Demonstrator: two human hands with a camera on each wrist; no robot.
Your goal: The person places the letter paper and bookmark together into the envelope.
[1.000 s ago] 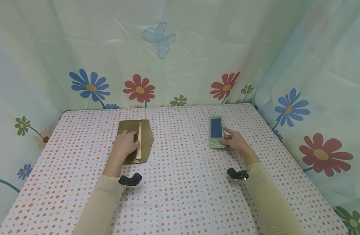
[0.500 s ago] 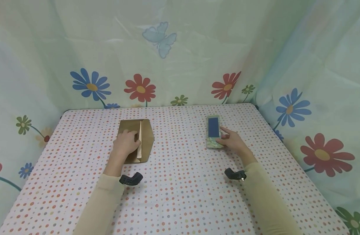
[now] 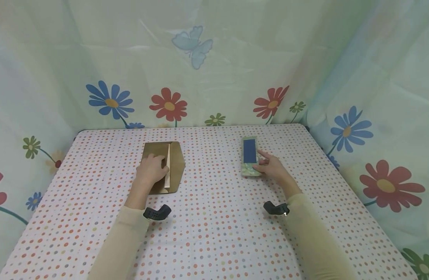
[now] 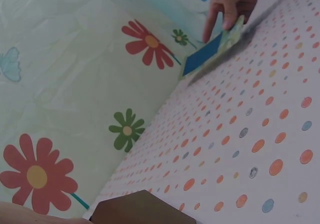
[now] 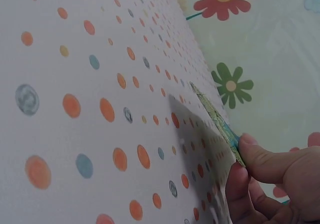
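A brown envelope (image 3: 178, 165) lies on the left of the table, its pointed flap opened out to the right. My left hand (image 3: 150, 171) rests on it with curled fingers, thumb and forefinger gripping at the mouth, beside a pale strip (image 3: 167, 167) along the opening. The envelope's flap (image 4: 142, 209) shows at the bottom of the left wrist view. On the right, my right hand (image 3: 273, 168) pinches a flat, light-green patterned card (image 3: 248, 170) with a dark blue panel by its right edge. The right wrist view shows the card (image 5: 220, 124) edge-on, tilted above the table, between thumb and fingers.
A white cloth with coloured dots covers the table (image 3: 207, 225). Behind and at both sides hangs a pale curtain (image 3: 235, 58) printed with flowers and a butterfly. A black wrist device (image 3: 157, 212) sits at the left cuff, another black device (image 3: 276, 208) at the right.
My right hand has moved a little to the left, carrying the card toward the envelope. My left hand and the envelope have stayed in nearly the same place.
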